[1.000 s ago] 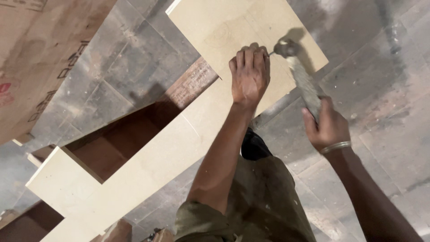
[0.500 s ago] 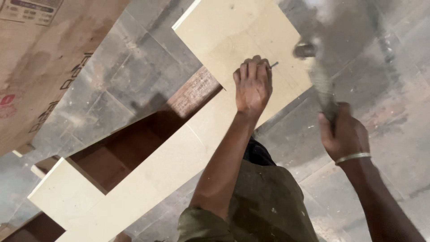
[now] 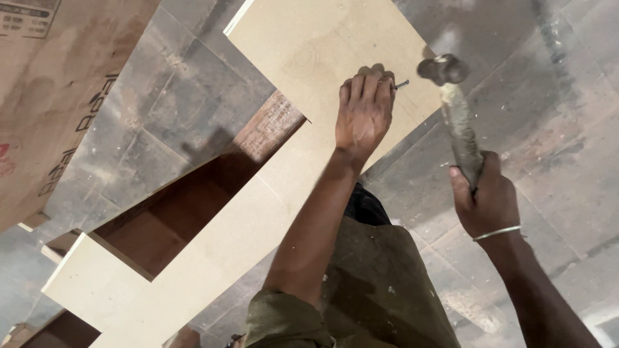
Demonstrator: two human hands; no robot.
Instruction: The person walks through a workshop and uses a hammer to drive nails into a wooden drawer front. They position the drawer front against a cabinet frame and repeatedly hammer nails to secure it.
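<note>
floor [image 3: 567, 129]: grey concrete slabs, stained and scuffed, under everything in view.
cardboard sheet [image 3: 58, 84]: brown, printed, fills top-left corner of view, leaning over the floor.
pale board [image 3: 309, 58]: light beige panel, upper end toward top centre of view, long strip running down toward bottom-left corner; carries the nail near its right edge.
wooden frame [image 3: 187, 212]: dark brown inner faces showing beside and below the pale board's strip, left of centre; open box shape, inside in shadow.
second pale panel [image 3: 90, 283]: beige end piece at lower left, joined to the frame's lower end.
trousers [image 3: 380, 290]: olive green, speckled with pale spots, bottom centre.
left hand [image 3: 364, 113]: fingers curled, resting on pale board near its right edge, fingertips pinching the nail.
right hand [image 3: 487, 200]: clenched around lower end of hammer handle, off the board's right edge, above the floor.
hammer [image 3: 454, 109]: worn greyish handle, metal head up top, raised; head just right of the nail, apart from it, not touching.
bangle [image 3: 496, 233]: thin silver band on right wrist.
nail [image 3: 401, 84]: small, metal, tilted, poking out from left fingertips toward the hammer head; whether its point touches the pale board cannot be told.
</note>
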